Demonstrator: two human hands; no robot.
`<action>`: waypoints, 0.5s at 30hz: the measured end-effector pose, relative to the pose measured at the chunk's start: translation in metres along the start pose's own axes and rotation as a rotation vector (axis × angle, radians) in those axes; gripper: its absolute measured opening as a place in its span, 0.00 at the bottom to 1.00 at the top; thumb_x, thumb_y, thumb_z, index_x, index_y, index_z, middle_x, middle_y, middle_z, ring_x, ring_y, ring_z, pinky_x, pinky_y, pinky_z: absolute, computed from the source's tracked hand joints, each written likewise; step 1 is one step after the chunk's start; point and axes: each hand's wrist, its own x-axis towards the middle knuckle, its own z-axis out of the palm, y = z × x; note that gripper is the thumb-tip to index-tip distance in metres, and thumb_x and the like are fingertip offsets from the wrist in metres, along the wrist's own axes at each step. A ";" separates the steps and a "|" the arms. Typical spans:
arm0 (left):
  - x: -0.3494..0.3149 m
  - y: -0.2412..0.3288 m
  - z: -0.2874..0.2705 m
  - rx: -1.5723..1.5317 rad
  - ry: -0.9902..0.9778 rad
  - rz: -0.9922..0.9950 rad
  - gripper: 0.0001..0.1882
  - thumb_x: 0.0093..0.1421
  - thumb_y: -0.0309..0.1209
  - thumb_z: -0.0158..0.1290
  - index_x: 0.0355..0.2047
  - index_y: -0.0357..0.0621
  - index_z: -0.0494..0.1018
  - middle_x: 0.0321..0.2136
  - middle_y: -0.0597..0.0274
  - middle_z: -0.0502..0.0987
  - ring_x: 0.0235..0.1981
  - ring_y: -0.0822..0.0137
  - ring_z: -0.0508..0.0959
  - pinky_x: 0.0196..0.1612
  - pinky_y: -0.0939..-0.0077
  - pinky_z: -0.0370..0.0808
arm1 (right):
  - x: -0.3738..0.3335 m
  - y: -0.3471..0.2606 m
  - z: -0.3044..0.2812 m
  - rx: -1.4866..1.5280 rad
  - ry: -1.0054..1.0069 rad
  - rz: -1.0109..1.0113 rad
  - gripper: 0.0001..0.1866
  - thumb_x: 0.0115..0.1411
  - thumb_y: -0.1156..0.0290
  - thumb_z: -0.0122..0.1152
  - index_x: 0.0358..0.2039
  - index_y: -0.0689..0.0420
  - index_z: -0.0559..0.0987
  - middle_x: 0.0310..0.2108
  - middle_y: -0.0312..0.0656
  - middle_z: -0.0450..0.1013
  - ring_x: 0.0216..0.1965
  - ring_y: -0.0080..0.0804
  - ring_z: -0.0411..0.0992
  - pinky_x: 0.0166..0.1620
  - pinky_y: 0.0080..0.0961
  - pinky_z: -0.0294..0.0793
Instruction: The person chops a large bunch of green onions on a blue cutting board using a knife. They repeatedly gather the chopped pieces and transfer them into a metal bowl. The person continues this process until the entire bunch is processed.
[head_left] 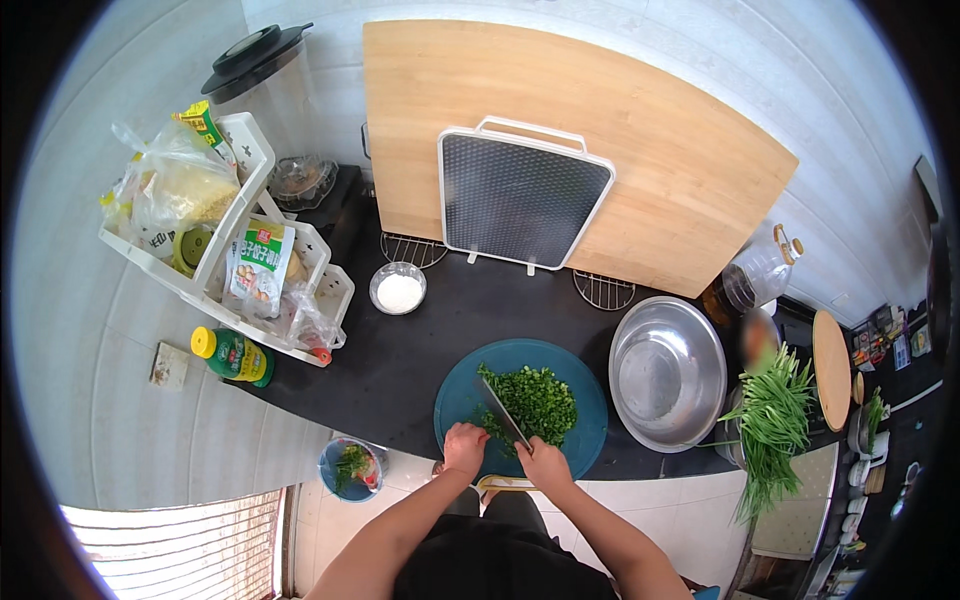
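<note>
On a round teal cutting board (458,385) lies a heap of finely chopped chives (543,405). My right hand (545,465) is closed around the handle of a kitchen knife (503,412), its blade slanting to the far left along the left side of the heap. Left of the blade, my left hand (465,447) rests on the board with bent fingers. Its fingertips touch some green bits close to the knife, and what lies under them is partly hidden.
A steel basin (667,375) and a bunch of long chives (775,420) are at the right. A glass bowl of white powder (399,293), a bottle (232,356) and a white rack (240,215) stand left. Boards (525,200) lean behind; a waste bin (352,468) is below.
</note>
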 end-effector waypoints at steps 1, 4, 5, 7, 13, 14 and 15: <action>-0.003 -0.005 0.003 -0.004 -0.009 0.014 0.04 0.46 0.27 0.57 0.25 0.44 0.77 0.24 0.60 0.74 0.32 0.56 0.72 0.39 0.63 0.70 | -0.005 0.000 0.001 -0.022 -0.012 -0.011 0.21 0.60 0.54 0.51 0.22 0.61 0.71 0.20 0.56 0.72 0.26 0.58 0.72 0.31 0.48 0.70; -0.003 -0.007 -0.003 -0.029 -0.016 0.061 0.05 0.46 0.27 0.58 0.26 0.43 0.76 0.25 0.60 0.74 0.32 0.56 0.72 0.40 0.62 0.70 | -0.012 0.002 0.009 -0.050 -0.047 -0.032 0.21 0.60 0.54 0.51 0.22 0.61 0.71 0.20 0.56 0.72 0.26 0.58 0.72 0.31 0.48 0.71; -0.003 -0.006 -0.008 -0.040 -0.015 0.077 0.06 0.46 0.28 0.58 0.27 0.43 0.76 0.26 0.59 0.74 0.33 0.56 0.72 0.40 0.63 0.70 | -0.013 0.002 0.011 -0.071 -0.063 -0.033 0.21 0.61 0.55 0.50 0.23 0.61 0.71 0.20 0.56 0.73 0.26 0.58 0.72 0.32 0.48 0.71; -0.002 0.002 -0.022 -0.029 0.020 0.059 0.06 0.46 0.28 0.58 0.26 0.42 0.76 0.27 0.59 0.74 0.33 0.56 0.72 0.40 0.63 0.70 | -0.014 0.003 0.013 -0.071 -0.063 -0.046 0.20 0.61 0.55 0.50 0.23 0.61 0.72 0.21 0.55 0.73 0.27 0.57 0.73 0.32 0.48 0.72; -0.007 -0.008 -0.016 -0.017 -0.035 0.014 0.05 0.47 0.29 0.56 0.25 0.43 0.76 0.28 0.59 0.73 0.34 0.56 0.72 0.39 0.64 0.71 | -0.011 0.007 0.025 -0.163 -0.113 -0.060 0.19 0.61 0.57 0.48 0.27 0.61 0.72 0.22 0.55 0.74 0.27 0.56 0.73 0.32 0.47 0.73; -0.006 -0.009 -0.013 -0.017 -0.045 0.001 0.04 0.47 0.29 0.56 0.25 0.43 0.77 0.27 0.59 0.73 0.34 0.56 0.72 0.38 0.64 0.71 | -0.011 0.007 0.027 -0.192 -0.123 -0.057 0.18 0.61 0.57 0.48 0.27 0.62 0.72 0.22 0.56 0.74 0.27 0.56 0.73 0.32 0.47 0.73; -0.005 -0.010 -0.010 -0.011 -0.041 0.004 0.04 0.47 0.28 0.55 0.25 0.44 0.77 0.27 0.59 0.73 0.33 0.56 0.72 0.38 0.64 0.71 | -0.009 0.006 0.029 -0.206 -0.149 -0.060 0.18 0.61 0.58 0.48 0.28 0.62 0.72 0.23 0.56 0.74 0.27 0.56 0.74 0.32 0.46 0.73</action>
